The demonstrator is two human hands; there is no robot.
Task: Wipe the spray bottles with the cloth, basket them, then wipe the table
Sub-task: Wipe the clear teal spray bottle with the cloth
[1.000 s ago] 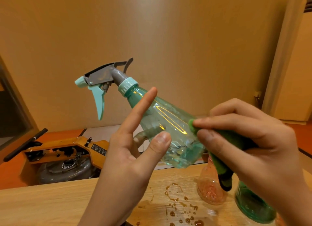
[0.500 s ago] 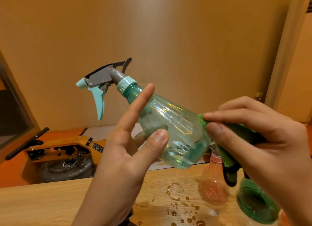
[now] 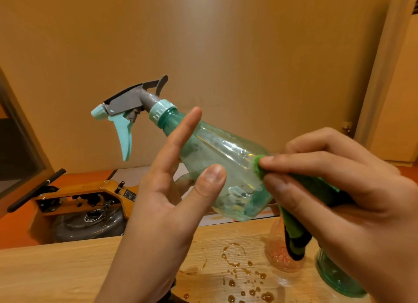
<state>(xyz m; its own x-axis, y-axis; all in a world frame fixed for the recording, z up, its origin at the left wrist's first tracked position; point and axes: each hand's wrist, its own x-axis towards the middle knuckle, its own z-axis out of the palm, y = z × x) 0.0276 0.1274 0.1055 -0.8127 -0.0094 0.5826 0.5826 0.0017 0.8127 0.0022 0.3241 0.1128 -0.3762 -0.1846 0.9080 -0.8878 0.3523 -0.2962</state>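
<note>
Slippage threatens: the spray bottle [image 3: 217, 164], tilted mid-frame above the wet bench [image 3: 56, 268], sits only between thumb and rear fingers of the left grip [image 3: 162, 212], so the right grip [image 3: 339, 189], pinching the cloth [image 3: 257, 164] against it, could push it loose.

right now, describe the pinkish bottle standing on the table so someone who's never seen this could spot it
Start at the wooden table and find the brown droplets on it. Just right of them stands the pinkish bottle, partly hidden behind the hanging green cloth. It is the only pink-orange one; the bottle beside it and the held bottle are green.
</note>
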